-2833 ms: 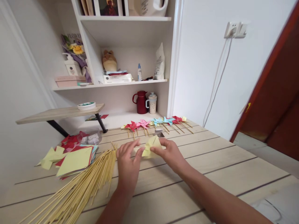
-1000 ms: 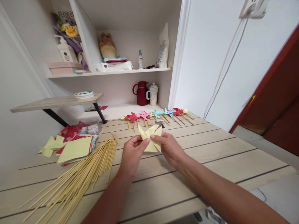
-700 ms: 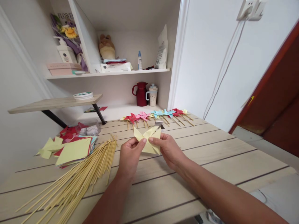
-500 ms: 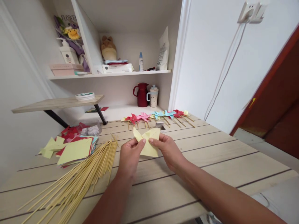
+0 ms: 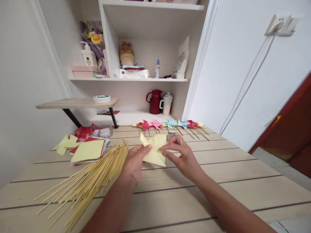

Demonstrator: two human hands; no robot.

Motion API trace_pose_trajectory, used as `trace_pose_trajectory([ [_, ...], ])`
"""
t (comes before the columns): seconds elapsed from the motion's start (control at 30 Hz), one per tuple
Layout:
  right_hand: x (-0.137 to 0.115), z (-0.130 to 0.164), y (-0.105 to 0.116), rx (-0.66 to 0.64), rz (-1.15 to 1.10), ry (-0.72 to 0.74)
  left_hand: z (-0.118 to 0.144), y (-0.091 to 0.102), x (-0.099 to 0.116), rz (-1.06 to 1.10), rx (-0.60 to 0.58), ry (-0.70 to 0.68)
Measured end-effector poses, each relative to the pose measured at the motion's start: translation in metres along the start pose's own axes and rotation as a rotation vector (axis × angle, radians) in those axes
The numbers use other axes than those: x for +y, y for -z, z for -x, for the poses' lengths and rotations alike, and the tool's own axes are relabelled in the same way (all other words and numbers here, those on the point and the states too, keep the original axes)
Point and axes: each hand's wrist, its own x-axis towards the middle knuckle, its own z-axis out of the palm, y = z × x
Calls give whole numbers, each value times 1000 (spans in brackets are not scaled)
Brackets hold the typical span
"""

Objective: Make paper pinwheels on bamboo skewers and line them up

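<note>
On my feed: pale-yellow folded-paper pinwheel, held right of the thin tan wooden sticks. Left hand: fingers pinch it near centre. Right hand: fingertips nearly meeting, grip unclear. Slack left pinch could let folds spring loose.

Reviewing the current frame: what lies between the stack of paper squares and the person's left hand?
The bundle of thin sticks lies between the paper stack and the left hand, as the head view shows.
</note>
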Motion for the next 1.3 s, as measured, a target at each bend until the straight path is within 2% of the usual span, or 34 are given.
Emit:
trace_pose_trajectory([
  [0.17, 0, 1, -2, -112, -42, 3, -3, 3, 0, 14, -2, -3],
  [0.27, -2, 1, -2, -129, -66, -3, -2, 3, 0, 12, 1, 0],
  [0.5, 0, 1, -5, -88, -145, -87, 1, 0, 0, -25, -19, -21],
  [0.87, -7, 1, -14, -49, -66, -307, 6, -3, -5, -182, -55, -129],
  [1.07, -6, 3, -18, -16, -97, -323, 8, -7, -5, -167, 19, -131],
  [1.3, -4, 4, -25, 75, -198, -342, 9, -12, -5, -146, 33, -122],
])
